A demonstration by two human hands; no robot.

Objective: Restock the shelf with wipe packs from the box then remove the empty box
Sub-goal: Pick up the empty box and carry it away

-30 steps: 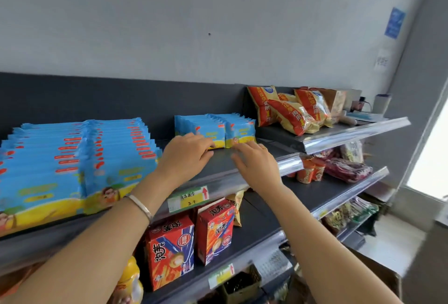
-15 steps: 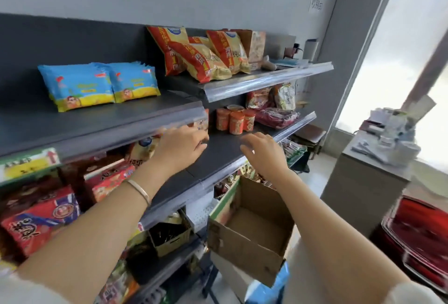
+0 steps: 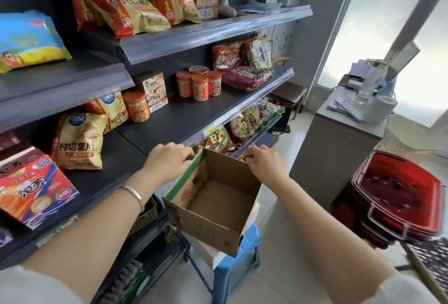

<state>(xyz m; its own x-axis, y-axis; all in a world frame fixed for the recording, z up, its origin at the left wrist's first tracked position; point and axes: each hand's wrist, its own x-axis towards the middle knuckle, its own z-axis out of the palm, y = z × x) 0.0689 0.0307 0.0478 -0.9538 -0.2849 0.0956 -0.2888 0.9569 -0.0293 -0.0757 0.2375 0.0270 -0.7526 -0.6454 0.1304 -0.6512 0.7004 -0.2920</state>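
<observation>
Both forearms are bare up to the sleeves. A thin, plain silver bangle circles the left wrist, just behind the left hand. The right hand shows short nails on its fingers. A white left sleeve and a matching right sleeve show along the bottom edge.

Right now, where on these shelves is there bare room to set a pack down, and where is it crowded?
The dark shelf is bare in front of the orange cans; so is the board in front of the blue wipe pack. The box is empty. Chip bags crowd the top shelf.
</observation>
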